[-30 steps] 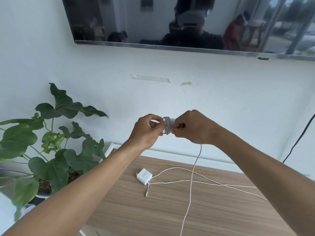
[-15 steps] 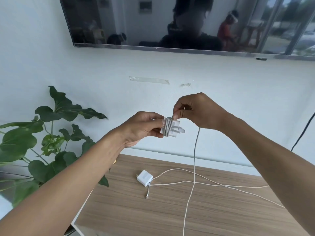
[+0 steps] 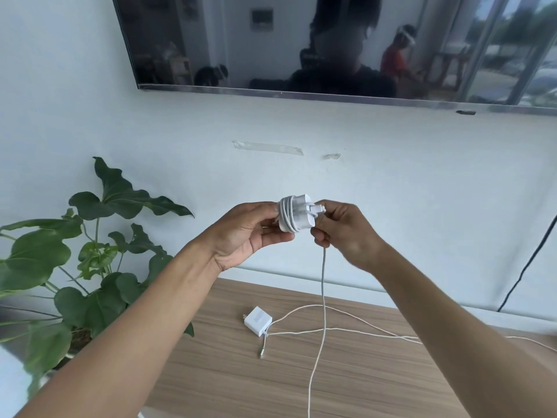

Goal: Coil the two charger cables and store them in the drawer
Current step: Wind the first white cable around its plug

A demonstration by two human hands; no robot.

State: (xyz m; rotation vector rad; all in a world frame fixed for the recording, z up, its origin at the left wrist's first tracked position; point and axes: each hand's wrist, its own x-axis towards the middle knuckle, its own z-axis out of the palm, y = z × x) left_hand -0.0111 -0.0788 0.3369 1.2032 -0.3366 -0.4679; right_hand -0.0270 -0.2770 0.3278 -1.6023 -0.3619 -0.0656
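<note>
My left hand (image 3: pixel 251 229) holds a white charger block (image 3: pixel 297 217) in the air, with several turns of its white cable wound around it. My right hand (image 3: pixel 340 229) is just right of the block, pinching that cable (image 3: pixel 323 285), which hangs straight down past the cabinet's front. A second white charger (image 3: pixel 257 320) lies on the wooden cabinet top (image 3: pixel 361 381), its cable (image 3: pixel 355 328) spread loosely to the right. No drawer is visible.
A leafy potted plant (image 3: pixel 99 267) stands left of the cabinet. A dark wall-mounted screen (image 3: pixel 331 46) hangs above. A black cord (image 3: pixel 527 267) runs down the wall at the right.
My right hand dropped from above the block to just below and right of it, laying another turn of cable. Both hands shifted slightly lower in view.
</note>
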